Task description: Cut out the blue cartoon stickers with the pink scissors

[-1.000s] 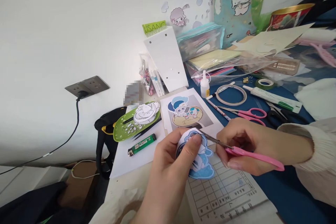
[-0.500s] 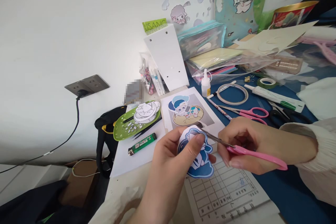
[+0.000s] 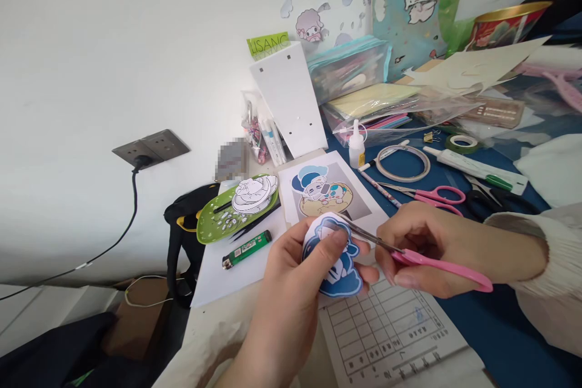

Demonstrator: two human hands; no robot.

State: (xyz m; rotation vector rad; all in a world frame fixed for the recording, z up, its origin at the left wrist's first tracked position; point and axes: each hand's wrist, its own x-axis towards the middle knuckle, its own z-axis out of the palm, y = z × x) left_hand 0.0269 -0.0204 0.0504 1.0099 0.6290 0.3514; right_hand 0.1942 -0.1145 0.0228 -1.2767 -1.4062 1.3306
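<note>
My left hand (image 3: 295, 279) pinches a blue-and-white paper cutout (image 3: 339, 276) between thumb and fingers, above a printed form. The cutout shows a cartoon figure with a white rim around it. From the right, my right hand (image 3: 422, 248) holds pink-handled scissors (image 3: 443, 265), whose blades reach the cutout's upper edge. Behind them lies a printed picture sheet (image 3: 327, 194) of a similar figure in a blue hat. The printed form (image 3: 395, 339) with a table grid lies below both hands.
A green tray (image 3: 209, 218) with paper pieces and a green lighter (image 3: 246, 250) are at the left. Further right lie a glue bottle (image 3: 357, 148), a tape roll (image 3: 403, 163), other pink scissors (image 3: 439, 195) and black scissors (image 3: 495, 200). A white stand (image 3: 293, 103) rises behind.
My left hand has turned the cutout slightly and shifted it a little left and up. The scissors have moved slightly left with it, and more of my left fingertips show behind the paper.
</note>
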